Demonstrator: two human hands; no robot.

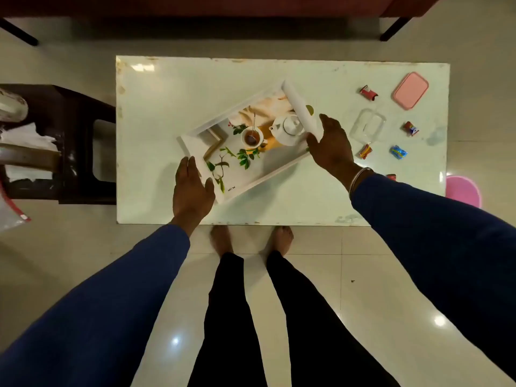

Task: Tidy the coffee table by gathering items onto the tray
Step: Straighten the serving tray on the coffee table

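Note:
A white tray (195,141) with a printed picture of a teapot, cup and leaves lies slanted at the middle of the white coffee table (167,88). My left hand (192,188) grips the tray's near-left end. My right hand (331,146) grips its far-right end wall. To the right on the table lie a pink lid (411,90), a clear plastic box (368,126) and several small wrapped sweets: red ones (368,93) (365,151), a red-blue one (411,128) and a blue one (398,152). Another red sweet (391,177) peeks out beside my right sleeve.
A dark side table (81,146) with papers stands left of the coffee table. A pink round object (463,189) sits on the floor at the right. A dark sofa edge (195,7) runs along the back. My bare feet (251,238) stand at the table's front edge.

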